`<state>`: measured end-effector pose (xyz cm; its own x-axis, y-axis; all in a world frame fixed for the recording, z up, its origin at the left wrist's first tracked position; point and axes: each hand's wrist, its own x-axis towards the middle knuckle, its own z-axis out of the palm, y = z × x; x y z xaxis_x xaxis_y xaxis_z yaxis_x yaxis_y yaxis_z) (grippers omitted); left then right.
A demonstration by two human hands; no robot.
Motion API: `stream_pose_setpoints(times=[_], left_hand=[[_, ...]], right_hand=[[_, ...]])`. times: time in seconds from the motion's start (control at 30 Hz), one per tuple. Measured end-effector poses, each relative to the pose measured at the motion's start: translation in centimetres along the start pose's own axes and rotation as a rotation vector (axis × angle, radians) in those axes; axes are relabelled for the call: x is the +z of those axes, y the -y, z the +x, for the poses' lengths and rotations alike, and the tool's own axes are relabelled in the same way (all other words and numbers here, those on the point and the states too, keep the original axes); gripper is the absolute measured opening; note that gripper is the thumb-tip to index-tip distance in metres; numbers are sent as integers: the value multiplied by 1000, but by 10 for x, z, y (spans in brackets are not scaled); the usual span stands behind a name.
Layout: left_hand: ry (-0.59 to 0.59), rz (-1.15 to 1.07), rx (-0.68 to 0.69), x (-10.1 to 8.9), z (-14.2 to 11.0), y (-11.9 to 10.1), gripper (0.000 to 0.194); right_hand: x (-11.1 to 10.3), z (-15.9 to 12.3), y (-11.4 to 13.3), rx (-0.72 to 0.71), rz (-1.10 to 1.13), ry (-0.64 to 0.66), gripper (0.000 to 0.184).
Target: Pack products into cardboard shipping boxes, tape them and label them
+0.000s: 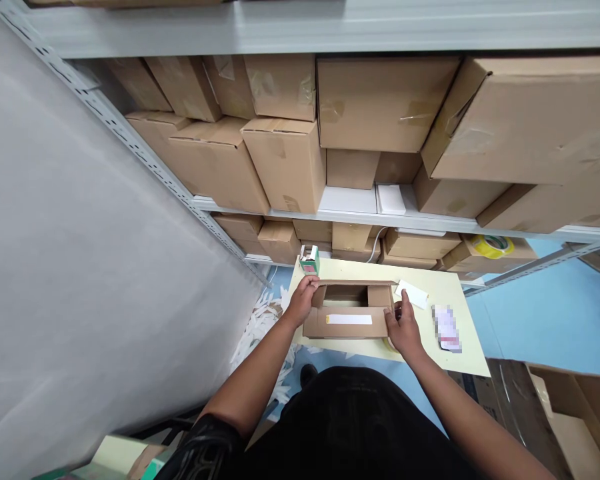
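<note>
An open cardboard box [350,332] with its flaps folded out sits at the front of a small pale-yellow table [463,360]. A white strip [349,319] runs along its near flap. At the upper left corner of the box, my left hand [301,303] is closed on the cardboard. My right hand [404,328] grips the right side, its thumb on the near flap and some fingers raised. The inside of the box looks bare where I can see it. Part of a yellowish ring [390,345], perhaps a tape roll, shows below my right hand.
A small green-and-white carton [309,260] stands at the table's back left. To the right lie a white slip [413,295] and a blurred phone-like object [447,328]. Shelves [350,200] of cardboard boxes rise behind, with a yellow tape roll [493,246]. Paper scraps [260,327] litter the floor.
</note>
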<state>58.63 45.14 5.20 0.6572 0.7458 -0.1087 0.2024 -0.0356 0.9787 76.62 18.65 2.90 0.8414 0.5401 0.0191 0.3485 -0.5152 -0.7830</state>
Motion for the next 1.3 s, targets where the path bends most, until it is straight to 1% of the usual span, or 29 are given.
stream_pose_setpoints(times=[0.23,0.4,0.43,0.5,0.57,0.6,0.73,0.8,0.87,0.93,1.03,1.13,1.2,1.3], left_hand=[[106,82,135,-6,-1,5,37],[61,205,200,-6,1,11,43],[69,205,212,-7,1,12,44],[128,173,232,-11,0,14,44],[176,136,250,-15,-3,16,40],[177,128,252,-15,-4,18,37],[96,104,203,-8,-6,26,32],[49,60,169,-3,-7,29,36],[-21,32,123,0,-9,29,44],[-61,56,77,1,-14,26,50],[-44,189,55,2,-23,20,52],[-55,346,147,5,-32,17,58],[-49,412,207,7,-35,17,62],[1,466,192,8,-35,18,66]], right_hand=[[0,1,-1,-34,-18,-6,77],[-1,1,-1,-31,-21,0,76],[-1,1,0,-30,-22,-1,76],[-1,1,0,-29,-28,-3,75],[-1,1,1,-36,-34,2,71],[-1,1,1,-43,-35,3,68],[-2,1,-1,-85,-49,-12,59],[-2,2,-2,-112,-68,-16,56],[-3,2,-2,-144,-90,-15,54],[-4,3,-2,-180,-116,-13,52],[-4,3,0,-216,-155,-17,49],[-4,1,3,-222,-178,-29,49],[-3,-1,4,-220,-174,-32,49],[-3,-4,5,-173,-128,-19,49]])
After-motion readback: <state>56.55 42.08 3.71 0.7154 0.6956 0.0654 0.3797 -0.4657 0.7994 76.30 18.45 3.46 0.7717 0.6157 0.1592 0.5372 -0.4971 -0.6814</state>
